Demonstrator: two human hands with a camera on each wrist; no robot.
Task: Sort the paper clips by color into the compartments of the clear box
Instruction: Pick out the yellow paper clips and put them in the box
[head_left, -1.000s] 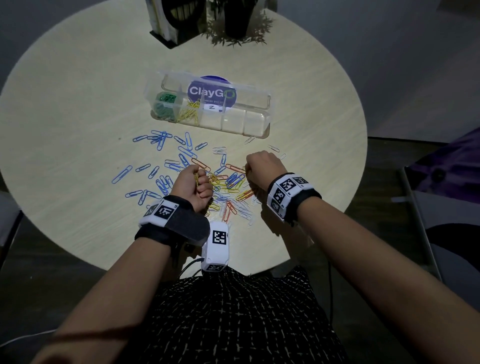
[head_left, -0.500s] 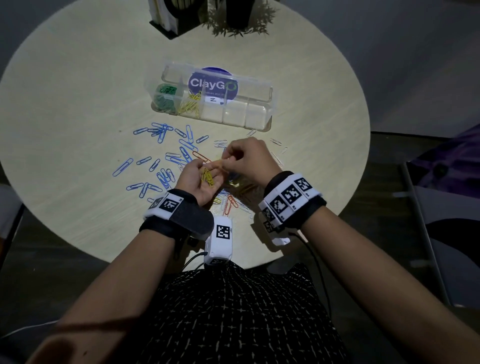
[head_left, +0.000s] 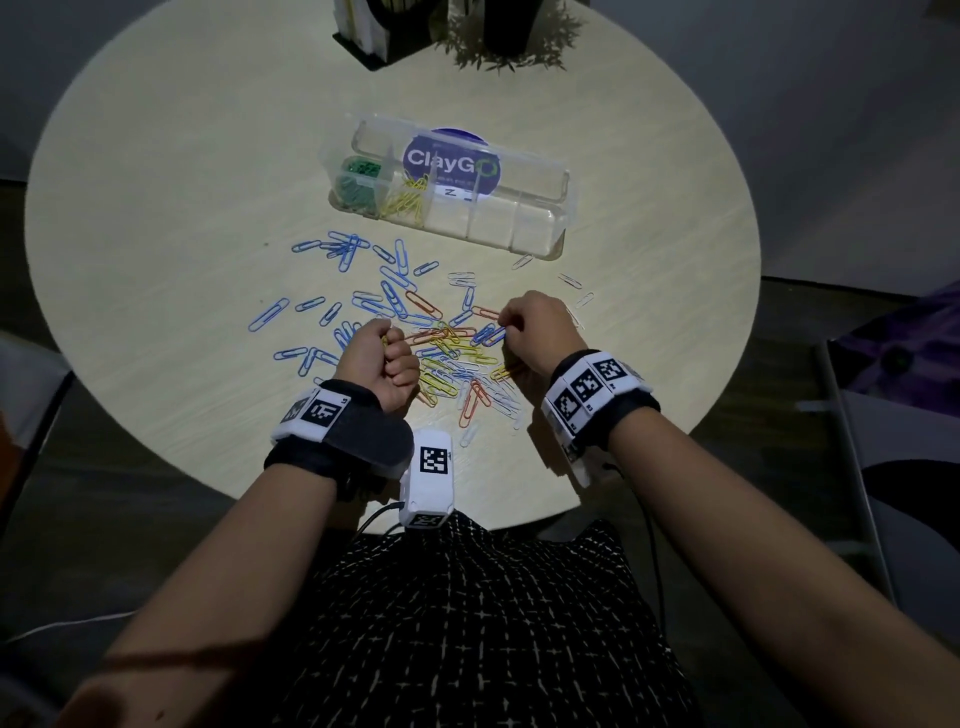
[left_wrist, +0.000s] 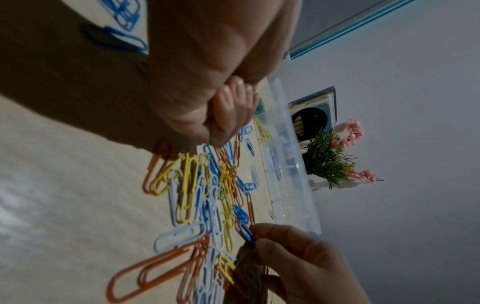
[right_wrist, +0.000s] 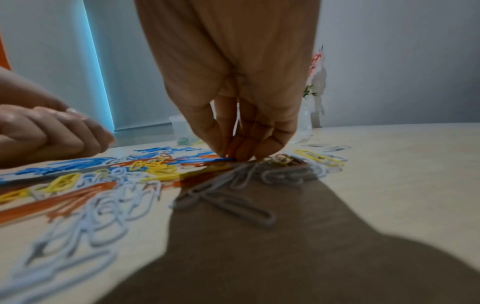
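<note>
Right hand (head_left: 537, 330) is back down on the mixed pile of paper clips (head_left: 447, 358) on the desk (head_left: 156, 208) after passing yellow clips over, fingertips pinching a blue clip (left_wrist: 246, 233). Left hand (head_left: 382, 364) is fisted around yellow clips. The clear box (head_left: 545, 228) behind holds green and yellow; yellow collection continues.

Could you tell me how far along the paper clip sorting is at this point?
Early on. In the clear box, green clips fill the leftmost compartment and yellow clips lie in the next; the other compartments look empty. The left hand grips yellow clips, while the right hand pinches at the mixed pile. Blue, orange, white and more yellow clips remain on the table.
</note>
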